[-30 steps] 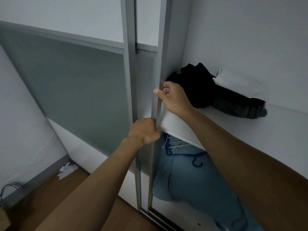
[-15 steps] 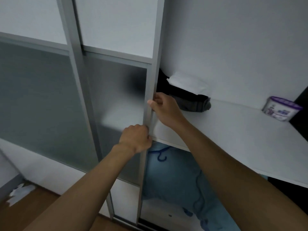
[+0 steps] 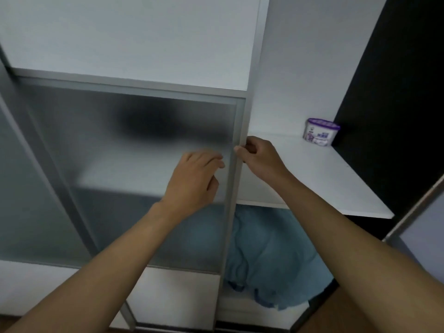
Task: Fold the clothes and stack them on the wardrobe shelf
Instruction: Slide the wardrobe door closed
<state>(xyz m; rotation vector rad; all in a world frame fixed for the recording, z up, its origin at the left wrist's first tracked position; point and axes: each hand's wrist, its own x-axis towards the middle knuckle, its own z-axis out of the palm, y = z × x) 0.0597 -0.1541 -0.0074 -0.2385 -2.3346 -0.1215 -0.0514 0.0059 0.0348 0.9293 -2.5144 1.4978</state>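
The frosted sliding wardrobe door point(image 3: 134, 164) covers most of the white shelf point(image 3: 322, 174). Behind its glass the dark clothes point(image 3: 163, 126) show only as a blurred black patch. My right hand point(image 3: 259, 157) is closed around the door's metal edge frame point(image 3: 236, 164) at shelf height. My left hand point(image 3: 194, 181) rests flat against the glass just left of that frame, fingers loosely apart and holding nothing. A blue garment point(image 3: 269, 255) hangs below the shelf.
A small white tub with a purple lid point(image 3: 320, 132) stands at the shelf's back right, beside a black wardrobe wall point(image 3: 389, 92). Another door's edge point(image 3: 413, 212) shows at the right. A strip of wooden floor point(image 3: 7, 320) shows at the bottom left.
The door has slid to the right, hiding the dark clothes and white item. My left hand let go of the frame and now lies on the glass. My view swung right.
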